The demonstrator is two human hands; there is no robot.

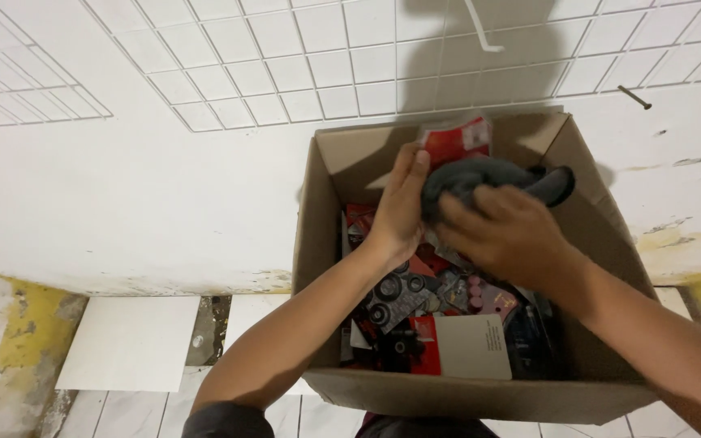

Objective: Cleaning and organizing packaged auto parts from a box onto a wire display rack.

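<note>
Grey cloth (480,178) sits bunched at upper centre, above the cardboard box (326,243); right hand (505,235) clutches it in a closed grip, left hand (399,211) presses flat alongside (fingers straight). Packaged parts (415,308) crowd the box below.

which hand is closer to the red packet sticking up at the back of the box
Left. The left hand has its fingertips right at the lower edge of the red packet. The right hand sits lower, gripping the grey cloth below the packet.
</note>
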